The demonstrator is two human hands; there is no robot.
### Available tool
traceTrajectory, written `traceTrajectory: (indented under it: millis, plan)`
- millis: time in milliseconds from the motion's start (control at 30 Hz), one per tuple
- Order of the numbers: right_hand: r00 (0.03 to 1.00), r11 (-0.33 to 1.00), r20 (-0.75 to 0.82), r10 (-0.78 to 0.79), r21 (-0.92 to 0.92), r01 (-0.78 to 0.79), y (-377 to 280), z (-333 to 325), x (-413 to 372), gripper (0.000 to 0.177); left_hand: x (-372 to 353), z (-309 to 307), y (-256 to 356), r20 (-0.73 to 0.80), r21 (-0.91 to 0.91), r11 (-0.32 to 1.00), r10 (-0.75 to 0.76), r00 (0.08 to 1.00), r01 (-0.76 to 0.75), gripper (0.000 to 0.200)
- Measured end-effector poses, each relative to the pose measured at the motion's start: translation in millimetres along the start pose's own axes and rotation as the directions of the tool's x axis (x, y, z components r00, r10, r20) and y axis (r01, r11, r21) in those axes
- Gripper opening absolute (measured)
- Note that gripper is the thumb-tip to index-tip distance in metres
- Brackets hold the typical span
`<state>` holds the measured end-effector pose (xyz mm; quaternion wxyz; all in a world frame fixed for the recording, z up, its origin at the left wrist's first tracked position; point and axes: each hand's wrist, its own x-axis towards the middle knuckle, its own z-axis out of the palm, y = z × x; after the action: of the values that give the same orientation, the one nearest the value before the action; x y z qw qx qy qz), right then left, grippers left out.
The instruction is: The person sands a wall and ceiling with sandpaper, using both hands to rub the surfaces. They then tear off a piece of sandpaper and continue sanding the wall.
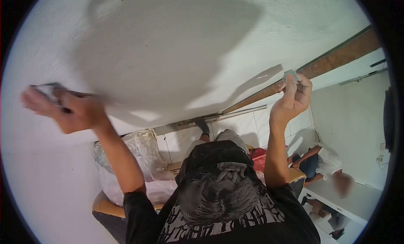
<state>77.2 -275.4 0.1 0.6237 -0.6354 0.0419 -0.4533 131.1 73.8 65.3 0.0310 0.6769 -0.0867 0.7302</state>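
At the left, my left hand (67, 107) is raised against the white wall (168, 46), blurred by motion. Its fingers are closed over a flat, pale grey piece with a dark edge (48, 89); I cannot tell its exact kind. My right hand (296, 94) is up on the other side, close to the wooden frame strip (336, 55). Between its thumb and fingers it pinches a small, angular grey piece (290, 74). Shadows of my arms and body fall across the wall.
Plastic-wrapped goods (134, 155) lie low at the left, beside a yellow-edged dark chair (109, 212). A red bag (259, 159) sits near my legs on the tiled floor (235, 126). Another person (328, 160) is at the right, near a white table (357, 197).
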Motion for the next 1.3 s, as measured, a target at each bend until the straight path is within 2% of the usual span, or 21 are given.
traceTrajectory:
  millis: [67, 100, 133, 167, 267, 333, 367, 400, 467, 500, 567, 600, 667, 733, 833, 867, 933, 1000, 1167, 1267, 1300]
  plan:
    - [1.0, 1.0, 0.001, -0.011, -0.005, 0.011, -4.6, -1.8, -2.3, 0.011, 37.3, -0.2, -8.2, -0.068, 0.011, 0.998, -0.055, 0.996, 0.056, 0.03]
    - [1.0, 1.0, 0.0, -0.024, -0.012, 0.024, -6.2, -3.4, -3.3, 0.011, 48.4, -1.9, -27.2, -0.097, -0.052, 0.972, -0.231, 0.968, 0.227, 0.03]
    - [1.0, 1.0, 0.001, -0.024, -0.014, 0.024, -7.2, -5.7, -4.3, 0.011, 53.6, -5.6, -58.3, -0.113, -0.118, 0.914, -0.401, 0.909, 0.389, 0.03]
    - [1.0, 1.0, 0.002, -0.018, 0.003, 0.018, -7.9, -7.6, -5.0, 0.01, 54.1, -12.2, -102.5, -0.154, -0.111, 0.881, -0.473, 0.868, 0.461, 0.028]
    - [1.0, 1.0, -0.022, 0.011, 0.002, -0.011, -7.3, -17.3, -8.4, 0.009, 51.7, -29.5, -107.8, -0.199, -0.133, 0.718, -0.694, 0.692, 0.683, 0.03]
    - [0.998, 0.999, -0.055, 0.031, -0.017, -0.032, -4.7, -25.2, -12.4, 0.008, 4.9, -42.7, -131.7, -0.238, -0.067, 0.655, -0.743, 0.625, 0.753, 0.034]
    - [0.996, 0.998, -0.065, 0.055, -0.012, -0.056, -3.0, -28.7, -14.4, 0.008, -18.3, -42.4, -114.8, -0.252, -0.086, 0.678, -0.724, 0.643, 0.73, 0.037]
    - [0.994, 0.997, -0.071, 0.079, -0.006, -0.08, -1.2, -27.7, -15.7, 0.008, -28.6, -40.8, -74.7, -0.21, -0.036, 0.617, -0.774, 0.597, 0.786, 0.038]
    - [0.994, 0.996, -0.064, 0.092, 0.012, -0.092, -1.9, -20.3, -16.7, 0.008, -74.4, -38.0, -33.9, -0.159, 0.028, 0.69, -0.712, 0.684, 0.724, 0.04]
    - [0.993, 0.994, -0.051, 0.106, 0.018, -0.105, -3.1, -16.8, -17.5, 0.008, -72.8, -37.1, -24.0, -0.159, 0.029, 0.689, -0.712, 0.683, 0.725, 0.04]
    - [0.994, 0.995, -0.035, 0.103, 0.008, -0.103, -7.5, -9.3, -14.8, 0.008, -64.5, -35.3, -8.9, -0.041, -0.032, 0.788, -0.616, 0.787, 0.615, 0.042]
    - [0.995, 0.995, -0.02, 0.101, 0.002, -0.101, -9.8, -9.0, -13.4, 0.008, -43.2, -34.2, -12.0, -0.067, 0.042, 0.769, -0.635, 0.77, 0.638, 0.041]
    - [0.997, 0.997, -0.004, 0.074, 0.005, -0.074, -12.6, -13.5, -14.0, 0.009, -2.6, -33.4, -31.2, -0.113, -0.051, 0.762, -0.646, 0.755, 0.645, 0.041]
    - [0.998, 0.998, 0.011, 0.064, 0.014, -0.065, -9.8, -18.2, -16.3, 0.009, 24.3, -37.6, -53.3, -0.108, -0.066, 0.735, -0.678, 0.727, 0.675, 0.041]
    - [0.991, 0.99, -0.015, 0.136, -0.021, -0.137, 4.4, -39.1, -27.2, 0.008, 24.7, -40.8, -53.8, -0.136, -0.104, 0.72, -0.694, 0.707, 0.686, 0.041]
    - [0.99, 0.99, -0.018, 0.137, -0.017, -0.137, 11.8, -46.1, -30.7, 0.008, 9.5, -41.8, -58.9, -0.157, -0.11, 0.751, -0.66, 0.735, 0.651, 0.042]
    - [0.97, 0.96, -0.034, 0.24, -0.137, -0.243, 25.9, -64.8, -39.8, 0.005, -24.9, -45.3, -43.0, -0.147, -0.084, 0.723, -0.689, 0.709, 0.686, 0.044]
    - [0.955, 0.945, -0.069, 0.287, -0.145, -0.294, 34.1, -83.5, -45.0, 0.005, -64.2, -50.1, -14.1, -0.1, 0.002, 0.642, -0.763, 0.639, 0.767, 0.045]
    - [0.888, 0.886, -0.229, 0.398, -0.155, -0.437, 41.8, -117.9, -21.3, 0.004, -54.2, -34.0, 5.0, -0.067, -0.005, 0.65, -0.758, 0.648, 0.76, 0.044]
    - [0.896, 0.886, -0.263, 0.357, -0.207, -0.414, 43.1, -137.4, -12.6, 0.004, -47.7, -37.4, 11.2, -0.057, 0.0, 0.643, -0.765, 0.641, 0.766, 0.044]
    - [0.901, 0.89, -0.278, 0.333, -0.222, -0.397, 44.0, -142.2, -10.2, 0.004, -31.8, -36.6, 3.6, -0.08, -0.031, 0.67, -0.741, 0.667, 0.741, 0.043]
